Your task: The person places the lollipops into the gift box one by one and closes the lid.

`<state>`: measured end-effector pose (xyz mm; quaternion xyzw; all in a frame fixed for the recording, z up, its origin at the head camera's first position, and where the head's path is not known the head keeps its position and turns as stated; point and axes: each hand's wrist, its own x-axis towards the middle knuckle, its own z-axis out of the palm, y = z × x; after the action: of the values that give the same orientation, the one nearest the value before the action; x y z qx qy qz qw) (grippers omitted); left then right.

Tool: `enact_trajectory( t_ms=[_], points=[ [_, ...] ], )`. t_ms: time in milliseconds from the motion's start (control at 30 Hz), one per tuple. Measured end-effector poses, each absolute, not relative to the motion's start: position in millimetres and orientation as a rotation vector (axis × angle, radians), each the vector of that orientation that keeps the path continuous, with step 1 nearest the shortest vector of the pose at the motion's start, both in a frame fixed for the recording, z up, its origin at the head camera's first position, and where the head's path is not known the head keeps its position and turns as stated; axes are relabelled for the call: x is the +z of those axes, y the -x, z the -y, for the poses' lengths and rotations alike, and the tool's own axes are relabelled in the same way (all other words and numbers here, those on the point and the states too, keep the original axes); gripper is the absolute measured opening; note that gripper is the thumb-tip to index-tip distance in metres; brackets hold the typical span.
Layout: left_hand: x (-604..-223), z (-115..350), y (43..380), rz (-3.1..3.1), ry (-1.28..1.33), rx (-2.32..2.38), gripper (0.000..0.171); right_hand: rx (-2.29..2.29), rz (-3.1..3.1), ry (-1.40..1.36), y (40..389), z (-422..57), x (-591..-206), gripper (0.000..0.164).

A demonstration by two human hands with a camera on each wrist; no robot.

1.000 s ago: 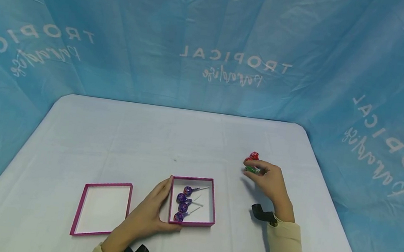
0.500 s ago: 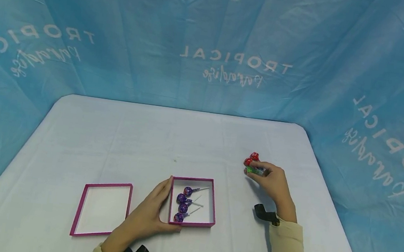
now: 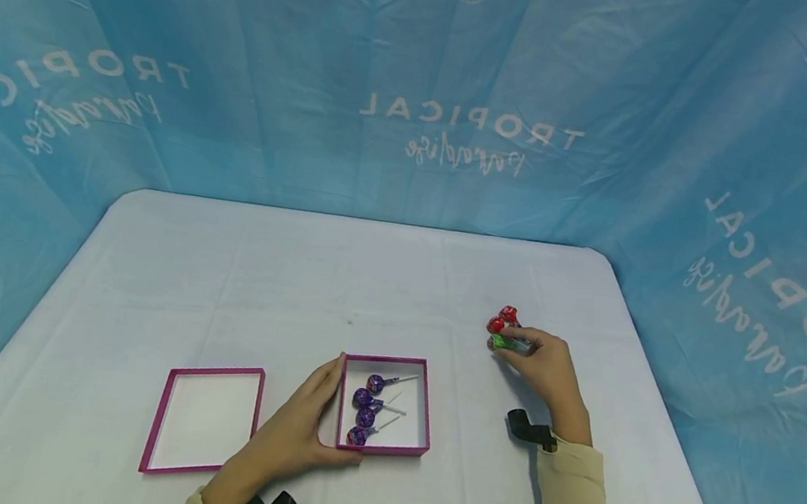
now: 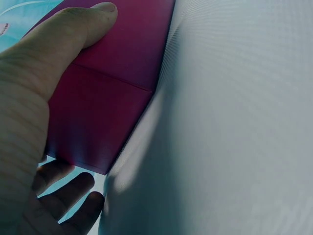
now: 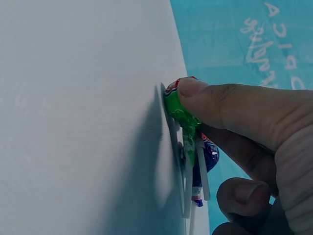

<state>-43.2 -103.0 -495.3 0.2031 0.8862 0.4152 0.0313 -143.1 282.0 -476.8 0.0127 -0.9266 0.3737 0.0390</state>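
Observation:
A magenta-rimmed open box (image 3: 382,449) with a white inside holds several purple-wrapped lollipops (image 3: 366,416), their white sticks pointing right. My left hand (image 3: 299,428) holds the box at its near left corner, thumb along the near wall and fingers along the left wall; the left wrist view shows the thumb on the box's magenta side (image 4: 105,112). At the right, my right hand (image 3: 544,366) pinches a green-wrapped lollipop (image 5: 181,110) low at the table, its thumb over the candy. Red-wrapped lollipops (image 3: 496,325) lie just beyond the fingers. A blue-purple wrapper (image 5: 211,152) shows behind the green one.
The magenta-rimmed lid (image 3: 164,416), white inside, lies to the left of the box, partly behind my left hand. A white cloth (image 3: 340,278) covers the table. Blue printed curtains (image 3: 338,168) hang behind and at both sides.
My right hand has shifted slightly right and towards me, and more of the red and green lollipops shows. The left hand and the box have stayed in place.

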Motion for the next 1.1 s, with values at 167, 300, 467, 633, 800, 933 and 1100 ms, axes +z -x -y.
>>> enact_trajectory(
  t_ms=[167,300,467,633,800,933,1100],
  points=[
    [-495.9,103.0,42.8,-2.733,-0.630,1.279,0.132,1.095,2.856,-0.042,144.5,-280.3,-478.7,0.035],
    [-496.4,103.5,42.2,-2.737,-0.637,1.279,0.131,1.043,2.867,-0.048,144.7,-278.8,-479.8,0.035],
    [-496.6,103.7,42.2,-2.739,-0.644,1.284,0.131,1.005,2.883,-0.034,145.0,-278.5,-481.0,0.035],
    [-496.3,103.6,42.1,-2.744,-0.644,1.281,0.131,0.986,2.898,-0.016,145.7,-278.1,-482.3,0.034],
    [-496.2,103.4,42.0,-2.735,-0.644,1.293,0.131,0.970,2.905,-0.011,146.0,-277.3,-483.8,0.035],
    [-496.5,103.5,42.1,-2.736,-0.644,1.293,0.131,0.965,2.901,-0.002,146.3,-276.9,-483.9,0.035],
    [-496.4,103.6,42.5,-2.744,-0.643,1.284,0.131,0.967,2.897,-0.010,146.2,-276.3,-482.8,0.034]
  ],
)
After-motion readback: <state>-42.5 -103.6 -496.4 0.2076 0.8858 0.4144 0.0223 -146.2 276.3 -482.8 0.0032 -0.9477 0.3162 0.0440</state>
